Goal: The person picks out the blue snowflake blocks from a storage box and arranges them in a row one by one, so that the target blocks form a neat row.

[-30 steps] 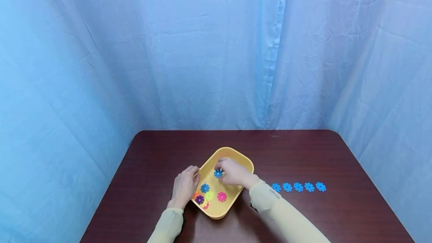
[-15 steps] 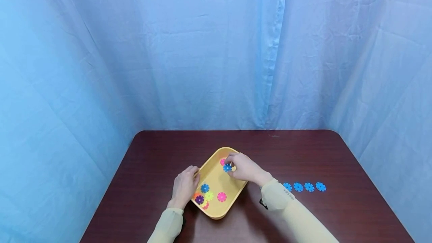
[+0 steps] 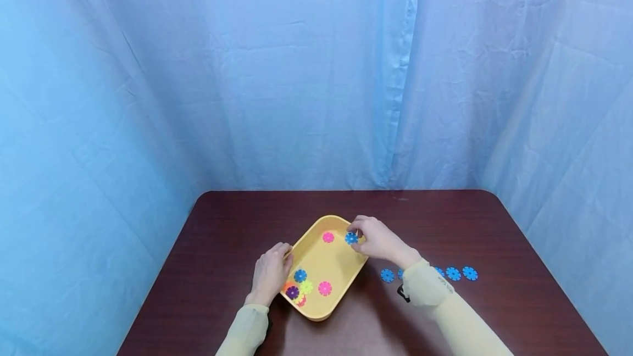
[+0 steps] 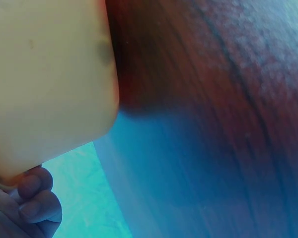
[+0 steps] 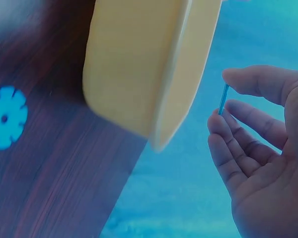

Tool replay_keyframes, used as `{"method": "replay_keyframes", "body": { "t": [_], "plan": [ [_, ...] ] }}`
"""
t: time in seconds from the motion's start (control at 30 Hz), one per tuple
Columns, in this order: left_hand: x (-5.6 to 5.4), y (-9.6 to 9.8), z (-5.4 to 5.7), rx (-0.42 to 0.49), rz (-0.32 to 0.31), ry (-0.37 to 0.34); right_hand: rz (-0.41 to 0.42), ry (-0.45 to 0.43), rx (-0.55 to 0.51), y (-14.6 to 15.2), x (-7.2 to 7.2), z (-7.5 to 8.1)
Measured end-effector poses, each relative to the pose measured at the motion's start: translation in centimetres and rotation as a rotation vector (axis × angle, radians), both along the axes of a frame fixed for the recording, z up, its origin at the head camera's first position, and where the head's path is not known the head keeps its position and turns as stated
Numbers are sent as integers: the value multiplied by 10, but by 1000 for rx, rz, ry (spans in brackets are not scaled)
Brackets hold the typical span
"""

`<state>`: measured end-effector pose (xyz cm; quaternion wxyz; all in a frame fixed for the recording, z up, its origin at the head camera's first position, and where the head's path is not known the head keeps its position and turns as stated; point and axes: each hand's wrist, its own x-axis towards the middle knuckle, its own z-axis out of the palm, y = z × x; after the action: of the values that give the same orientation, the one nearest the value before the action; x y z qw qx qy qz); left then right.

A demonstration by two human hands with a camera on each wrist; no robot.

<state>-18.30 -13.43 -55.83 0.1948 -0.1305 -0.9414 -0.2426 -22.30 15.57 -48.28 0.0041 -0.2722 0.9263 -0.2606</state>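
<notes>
A yellow plastic basin (image 3: 316, 315) stands slanted on the table, its left rim gripped by my left hand (image 3: 270, 271). In the left wrist view the fingers (image 4: 39, 203) curl over the basin's edge. My right hand (image 3: 381, 239) is above the basin's right rim and pinches a blue notched disc (image 3: 351, 238) between thumb and fingers. The right wrist view shows that disc edge-on (image 5: 223, 99). Inside the basin lie two pink discs (image 3: 325, 288), a blue disc (image 3: 300, 275), a purple disc (image 3: 292, 292), a yellow-green disc (image 3: 306, 287) and partly covered orange and pink ones.
A row of several blue discs (image 3: 453, 274) lies on the dark wooden table (image 3: 237, 218) to the right of the basin; my right sleeve (image 3: 430, 284) hides part of the row. Light blue curtains (image 3: 306, 81) hang behind and at both sides of the table.
My right hand has moved right and away from me with the blue disc, from the basin's middle to its right rim. A pink disc behind it came into view. My left hand stayed put.
</notes>
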Motion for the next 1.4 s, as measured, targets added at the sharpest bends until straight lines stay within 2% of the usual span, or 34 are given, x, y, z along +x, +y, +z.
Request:
{"method": "replay_keyframes", "body": {
  "t": [0.43, 0.8, 1.4],
  "plan": [
    [-1, 0, 1, 4, 2, 8, -34, 54, -34, 36, 0, -1],
    [-2, 1, -2, 3, -1, -1, -122, 19, -36, 70, 0, -1],
    [-1, 1, 0, -8, 6, -16, -222, 12, -39, 134, 14, -4]
  ]
}}
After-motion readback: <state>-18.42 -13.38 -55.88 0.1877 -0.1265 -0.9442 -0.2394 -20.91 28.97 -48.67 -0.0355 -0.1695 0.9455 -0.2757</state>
